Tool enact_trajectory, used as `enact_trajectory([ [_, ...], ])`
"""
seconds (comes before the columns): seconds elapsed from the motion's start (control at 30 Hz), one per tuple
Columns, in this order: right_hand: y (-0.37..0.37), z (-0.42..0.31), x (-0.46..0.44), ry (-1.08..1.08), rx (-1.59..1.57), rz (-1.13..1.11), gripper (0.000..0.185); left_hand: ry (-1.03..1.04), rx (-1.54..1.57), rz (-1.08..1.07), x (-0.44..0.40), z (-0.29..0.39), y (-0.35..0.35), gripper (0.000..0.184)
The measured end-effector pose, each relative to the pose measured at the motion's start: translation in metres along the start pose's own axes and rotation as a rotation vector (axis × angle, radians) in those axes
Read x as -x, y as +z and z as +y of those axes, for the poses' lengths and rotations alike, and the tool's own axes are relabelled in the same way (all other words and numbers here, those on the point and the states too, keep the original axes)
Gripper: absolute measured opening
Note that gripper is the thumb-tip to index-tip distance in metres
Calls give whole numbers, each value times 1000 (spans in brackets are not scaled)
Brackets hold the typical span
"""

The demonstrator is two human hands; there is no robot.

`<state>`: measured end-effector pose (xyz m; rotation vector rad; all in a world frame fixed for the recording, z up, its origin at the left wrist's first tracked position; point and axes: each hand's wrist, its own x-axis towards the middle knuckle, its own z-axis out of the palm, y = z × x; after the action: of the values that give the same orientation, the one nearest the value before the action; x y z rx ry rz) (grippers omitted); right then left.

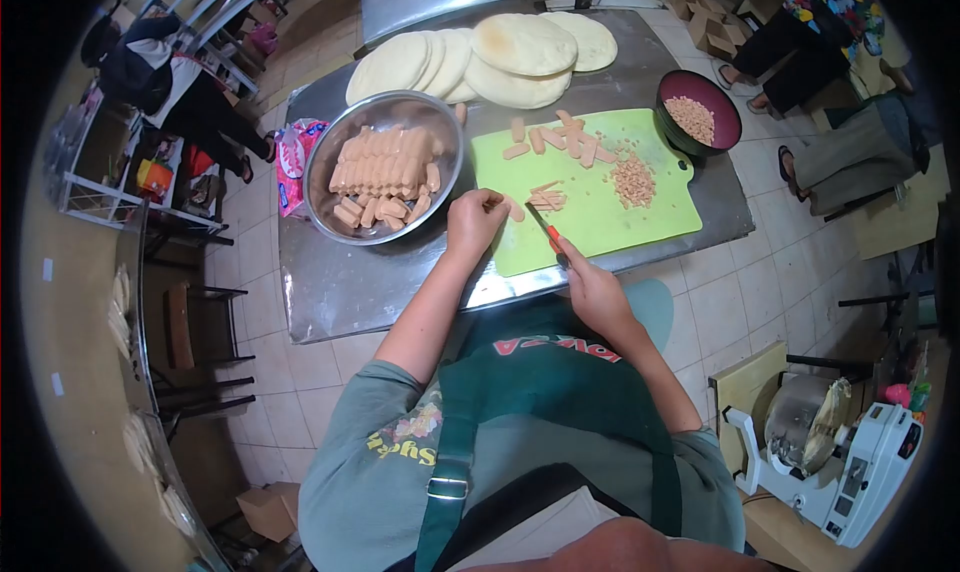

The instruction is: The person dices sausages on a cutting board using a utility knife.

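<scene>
My left hand (pixel 478 220) is at the left edge of the green cutting board (pixel 655 222), its fingertips pinched on a pink piece of sausage (pixel 515 210). My right hand (pixel 592 284) grips a knife (pixel 553 236) with an orange and black handle. The blade points away from me, its tip beside a few thin sausage strips (pixel 547 200). Farther up the board lie several sausage pieces (pixel 575 142) and a heap of small diced sausage (pixel 633 180). On the left, a steel bowl (pixel 318 207) holds stacked sausages (pixel 380 162).
Round flatbreads (pixel 525 44) overlap along the table's far side. A dark bowl (pixel 735 122) with diced sausage stands by the board's far right corner. A pink package (pixel 292 167) lies left of the steel bowl. A slicing machine (pixel 830 452) is at lower right. Other people stand beyond the table.
</scene>
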<state>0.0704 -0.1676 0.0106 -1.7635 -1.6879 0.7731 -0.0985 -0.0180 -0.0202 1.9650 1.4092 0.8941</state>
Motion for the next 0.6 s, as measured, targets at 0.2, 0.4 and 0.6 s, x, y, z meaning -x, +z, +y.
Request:
enact_trajectory([
  [0.2, 8, -5, -9, -34, 148, -38, 53, -89, -54, -64, -11, 1, 5, 19],
  [0.4, 15, -10, -6, -27, 196, -41, 52, -200, 47, -105, -12, 0, 7, 19],
  [0.6, 21, -13, -15, -47, 185, 0, 52, -207, 44, -98, -15, -4, 11, 17],
])
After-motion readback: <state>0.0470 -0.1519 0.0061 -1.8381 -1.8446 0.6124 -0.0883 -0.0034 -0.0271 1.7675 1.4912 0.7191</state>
